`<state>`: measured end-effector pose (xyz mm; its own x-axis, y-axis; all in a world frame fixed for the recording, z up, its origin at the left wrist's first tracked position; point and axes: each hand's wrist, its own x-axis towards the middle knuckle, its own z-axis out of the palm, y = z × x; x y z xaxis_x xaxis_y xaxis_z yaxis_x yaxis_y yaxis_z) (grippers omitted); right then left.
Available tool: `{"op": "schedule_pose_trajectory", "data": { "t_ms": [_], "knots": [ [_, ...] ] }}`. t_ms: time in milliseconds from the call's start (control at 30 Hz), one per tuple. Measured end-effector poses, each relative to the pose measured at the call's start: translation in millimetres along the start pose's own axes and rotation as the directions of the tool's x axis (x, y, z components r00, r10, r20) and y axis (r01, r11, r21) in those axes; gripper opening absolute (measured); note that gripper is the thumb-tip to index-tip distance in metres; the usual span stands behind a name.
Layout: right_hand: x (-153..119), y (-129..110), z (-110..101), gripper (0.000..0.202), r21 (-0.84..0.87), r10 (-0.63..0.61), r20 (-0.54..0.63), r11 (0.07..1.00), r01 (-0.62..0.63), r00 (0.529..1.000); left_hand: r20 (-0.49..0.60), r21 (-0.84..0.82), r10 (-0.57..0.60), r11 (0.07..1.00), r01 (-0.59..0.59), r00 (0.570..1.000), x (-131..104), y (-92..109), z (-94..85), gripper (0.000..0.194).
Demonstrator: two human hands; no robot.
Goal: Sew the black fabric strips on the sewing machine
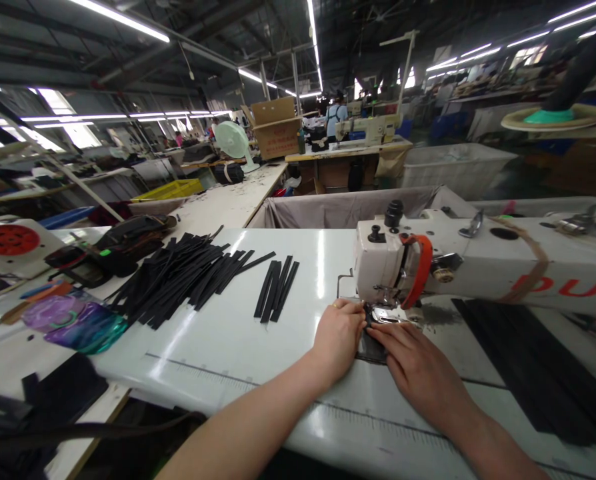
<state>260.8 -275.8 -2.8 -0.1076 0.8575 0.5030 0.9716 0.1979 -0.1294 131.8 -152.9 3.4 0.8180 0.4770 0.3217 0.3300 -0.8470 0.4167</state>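
A white sewing machine (458, 260) stands on the pale table at the right. At its needle area my left hand (339, 333) has its fingers bent and pressed together on a small dark piece (371, 349). From the right, my right hand (418, 357) rests its fingertips on the same piece, beside the metal presser foot (391, 315). The piece is mostly hidden under both hands. Several short black strips (277, 290) lie left of my hands, and a larger pile of black strips (178, 277) lies farther left.
Long black fabric pieces (533, 367) lie right of my right hand. A shiny purple and teal pouch (73, 322) sits at the left. Farther back are a green fan (233, 140), a cardboard box (275, 130), a white bin (453, 167) and a person (336, 119).
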Motion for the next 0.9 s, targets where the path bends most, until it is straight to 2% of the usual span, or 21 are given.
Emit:
{"op": "schedule_pose_trajectory", "data": {
  "t_ms": [900],
  "knots": [
    [-1.0, -0.2, 1.3, 0.042, -0.002, 0.029, -0.019, 1.0, -0.029, 0.999, 0.028, 0.143, -0.014, 0.99, 0.009, 1.0, 4.6, 1.2, 5.0, 0.024]
  ]
}}
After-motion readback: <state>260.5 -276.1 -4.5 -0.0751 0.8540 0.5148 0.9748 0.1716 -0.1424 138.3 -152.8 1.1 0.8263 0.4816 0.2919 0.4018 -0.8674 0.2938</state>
